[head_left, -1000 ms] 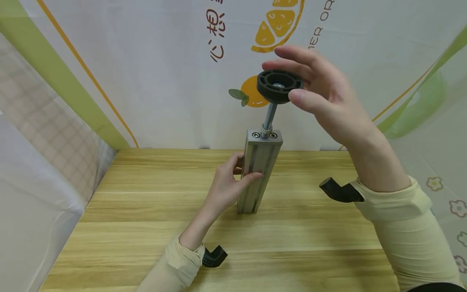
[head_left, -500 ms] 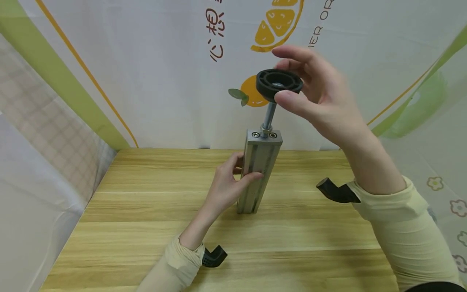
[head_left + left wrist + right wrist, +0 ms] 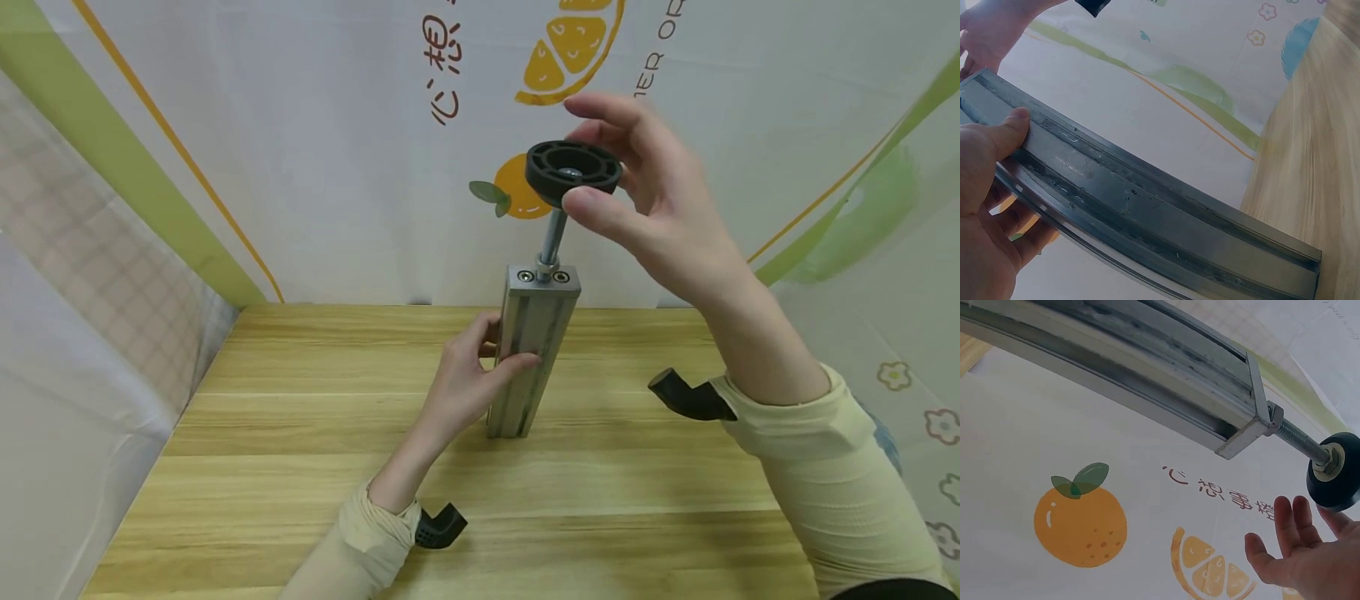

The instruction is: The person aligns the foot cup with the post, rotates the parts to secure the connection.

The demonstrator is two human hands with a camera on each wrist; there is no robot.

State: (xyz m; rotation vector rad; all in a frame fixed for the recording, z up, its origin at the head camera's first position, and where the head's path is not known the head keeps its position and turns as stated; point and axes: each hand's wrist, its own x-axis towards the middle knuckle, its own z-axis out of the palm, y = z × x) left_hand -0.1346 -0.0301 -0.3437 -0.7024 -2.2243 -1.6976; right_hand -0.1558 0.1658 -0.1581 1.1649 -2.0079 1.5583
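Note:
An aluminium profile (image 3: 528,358) stands upright on the wooden table, grooved along its sides, with a screwed end plate (image 3: 544,282) on top. From the plate rises a threaded rod (image 3: 552,237) with a nut at its base, topped by a round black levelling foot (image 3: 573,173), hollow side up. My left hand (image 3: 468,375) grips the profile about mid-height, thumb across the near face (image 3: 1072,162). At the levelling foot is my right hand (image 3: 660,200), thumb against the near rim and fingers curled round the far side. In the right wrist view some fingertips (image 3: 1284,509) show apart from the foot.
The wooden table (image 3: 300,467) meets a white printed cloth (image 3: 337,167) close behind the profile. More cloth (image 3: 97,375) hangs at the left. A black bent mount (image 3: 693,396) juts from the right cuff, and another mount (image 3: 442,527) from the left.
My right hand has shifted left, its thumb sliding along the levelling foot's near rim and its fingers drawing back and curling more. The left hand and the profile stay put.

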